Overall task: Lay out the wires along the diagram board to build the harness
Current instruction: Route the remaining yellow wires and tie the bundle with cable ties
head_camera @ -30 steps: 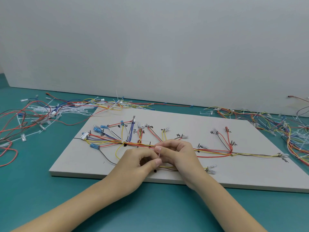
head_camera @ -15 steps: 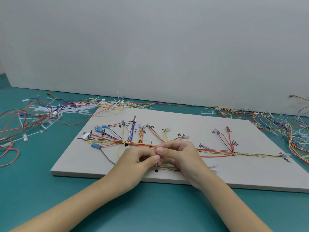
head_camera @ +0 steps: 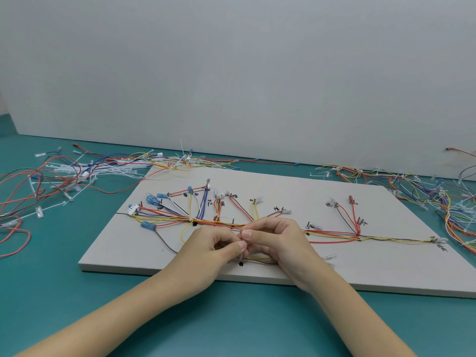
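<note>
We have one bundle of wires [head_camera: 332, 234] laid on the board [head_camera: 296, 184], a main run going left to right across its middle with short branches fanning toward the far edge. Among the plugs on the left branches we count four blue ones [head_camera: 148, 225] and one white one [head_camera: 133, 209]; a single red cap [head_camera: 351, 198] ends a branch on the right. Handwritten labels sit beside the branch ends.

Our two hands meet at the middle of the main run, toward the near edge. The left hand [head_camera: 213, 249] has its fingers curled, thumb and forefinger pinching a thin white tie [head_camera: 241, 255] that stands beside the wires. The right hand [head_camera: 279, 243] is curled too, pinching at the same spot; we cannot tell whether it holds the tie or the wires.

The board lies flat on the teal counter [head_camera: 64, 305], its near edge just past our wrists. Two loose heaps flank it: wires and white ties on the left [head_camera: 51, 176], more wires on the right [head_camera: 412, 186]. A pale wall [head_camera: 231, 73] stands close behind. Bare counter stretches in front of the board around our forearms.
</note>
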`<state>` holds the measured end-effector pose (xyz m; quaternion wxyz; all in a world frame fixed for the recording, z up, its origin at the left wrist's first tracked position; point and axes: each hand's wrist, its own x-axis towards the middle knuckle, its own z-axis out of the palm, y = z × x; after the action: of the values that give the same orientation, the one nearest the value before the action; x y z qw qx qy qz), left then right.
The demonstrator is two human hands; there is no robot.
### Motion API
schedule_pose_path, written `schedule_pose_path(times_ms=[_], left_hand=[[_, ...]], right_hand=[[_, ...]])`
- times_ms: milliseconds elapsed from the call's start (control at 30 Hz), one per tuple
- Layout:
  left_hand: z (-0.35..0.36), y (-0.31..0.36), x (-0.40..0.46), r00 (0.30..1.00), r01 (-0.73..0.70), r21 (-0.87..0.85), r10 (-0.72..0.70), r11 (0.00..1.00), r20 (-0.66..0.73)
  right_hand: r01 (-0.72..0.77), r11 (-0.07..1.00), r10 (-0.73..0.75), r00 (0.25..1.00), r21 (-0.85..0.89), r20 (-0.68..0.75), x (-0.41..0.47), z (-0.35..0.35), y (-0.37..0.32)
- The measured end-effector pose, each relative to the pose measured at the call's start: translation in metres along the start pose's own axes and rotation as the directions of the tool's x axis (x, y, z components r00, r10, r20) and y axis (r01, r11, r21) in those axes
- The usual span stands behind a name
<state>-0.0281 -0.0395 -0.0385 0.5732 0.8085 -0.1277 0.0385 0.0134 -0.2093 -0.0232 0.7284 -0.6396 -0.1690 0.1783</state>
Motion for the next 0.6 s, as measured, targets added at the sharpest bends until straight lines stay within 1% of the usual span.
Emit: schedule_pose_path(times_ms=[233,333,600], left_hand=[[0.0003,-0.0018,0.0009,1.0,0.0,-0.007,0.0,1.0,0.002],[0.0003,-0.0025,0.0013,1.0,0.009,-0.036,-0.009,0.999,-0.001],[0.0008,-0.0043,0.0019,1.0,0.008,-0.047,-0.008,0.999,-0.005]], right_hand=[[0.005,1.0,-0.005,0.999,-0.009,-0.036,-0.0003,0.0013,0.0006],[0.009,1.0,-0.01,0.999,-0.017,-0.047,-0.0001,0.0012,0.0011],[0.002,1.0,-0.002,0.999,-0.008,-0.046,-0.0013,0.0018,-0.0002]])
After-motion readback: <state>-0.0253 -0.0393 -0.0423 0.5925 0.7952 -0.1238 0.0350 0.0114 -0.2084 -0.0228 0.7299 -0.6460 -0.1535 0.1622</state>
